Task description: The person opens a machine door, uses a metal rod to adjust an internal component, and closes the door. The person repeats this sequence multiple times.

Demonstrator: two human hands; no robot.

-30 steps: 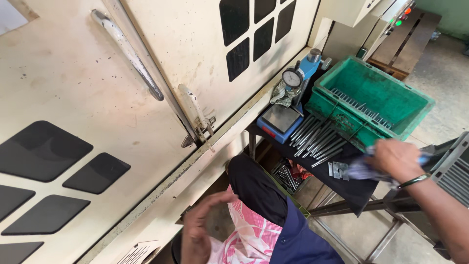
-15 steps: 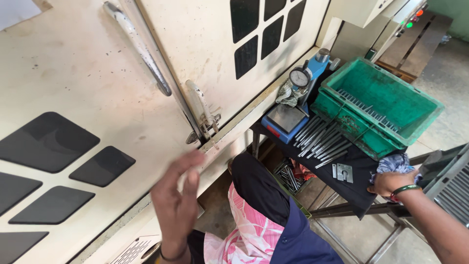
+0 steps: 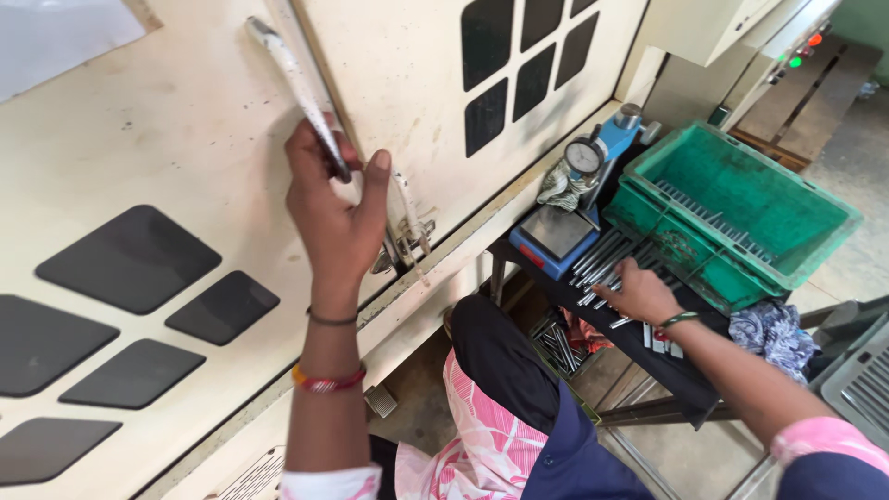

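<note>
My left hand [image 3: 331,208] is raised and gripping the lower end of the long metal handle [image 3: 292,79] on the cream machine door [image 3: 185,157]. My right hand [image 3: 639,292] rests palm down on a row of thin metal rods [image 3: 602,259] lying on a dark small table [image 3: 690,380], fingers over the rods; whether it grips one is hidden. A blue dial gauge stand [image 3: 583,199] sits just behind the rods.
A green plastic crate [image 3: 806,268] holding more rods stands right of the gauge. A crumpled patterned cloth [image 3: 773,333] lies at the table's right end. A lower box of rods [image 3: 556,343] sits under the table. A control cabinet [image 3: 732,37] is at top right.
My left hand rose from my lap and took hold of the door handle. My right hand left the cloth at the right and moved left onto the rods.
</note>
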